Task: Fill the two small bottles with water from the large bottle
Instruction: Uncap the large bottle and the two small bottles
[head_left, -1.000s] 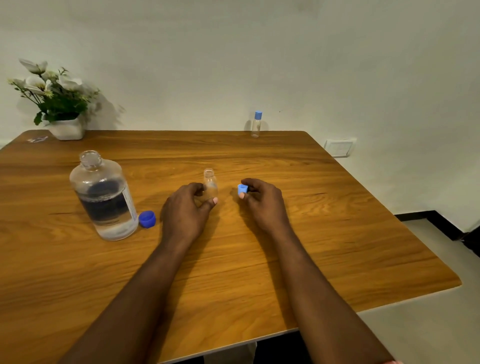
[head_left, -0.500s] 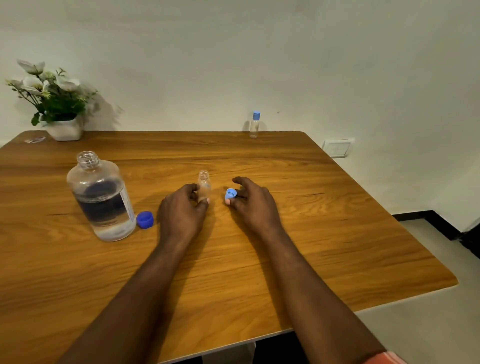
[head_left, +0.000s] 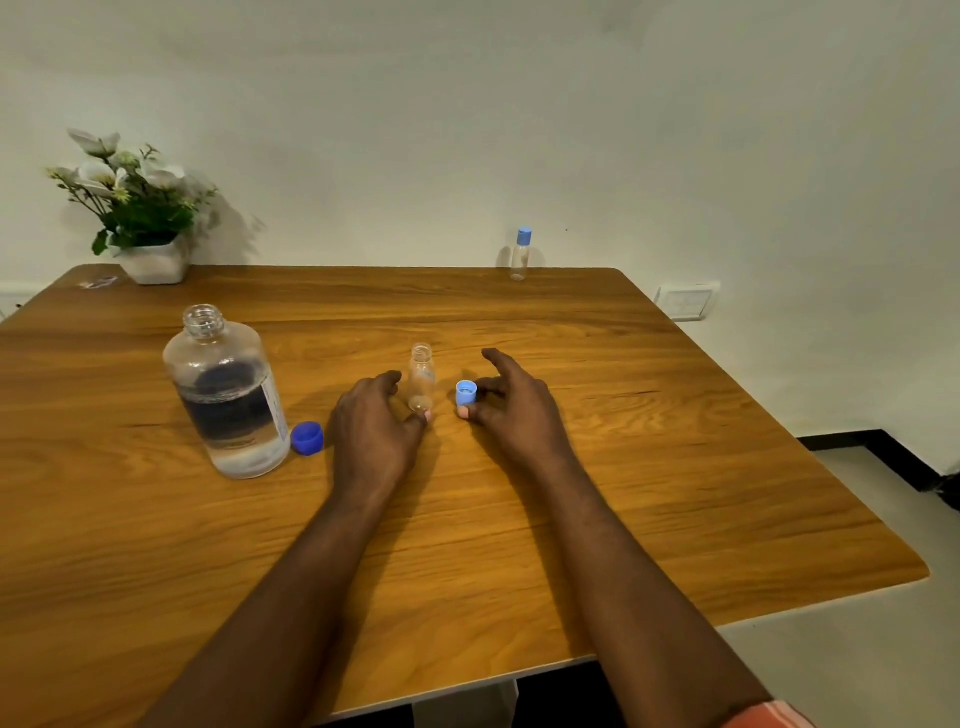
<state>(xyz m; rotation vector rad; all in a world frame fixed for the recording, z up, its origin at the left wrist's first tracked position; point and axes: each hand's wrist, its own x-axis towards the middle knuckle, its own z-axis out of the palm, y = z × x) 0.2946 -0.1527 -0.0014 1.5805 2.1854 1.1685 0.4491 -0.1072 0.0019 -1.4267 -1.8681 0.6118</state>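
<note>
A person is sitting at a wooden table, both forearms reaching toward its middle. The left hand is grasping a small open bottle, its fingers curling against the bottle's left side and the thumb pressing near its base. The bottle is standing on the table's middle and looks empty. Just to its right, a light blue cap is sitting open side up at the right hand. That hand's forefinger is pointing outward, while the thumb and a bent finger are flanking the cap; I cannot tell whether they are gripping it. Toward the left edge, the large bottle is standing uncapped and partly full of water, with a dark blue cap lying beside its base. A capped small bottle is standing at the far edge, and a pot of flowers is sitting at the far left corner.
</note>
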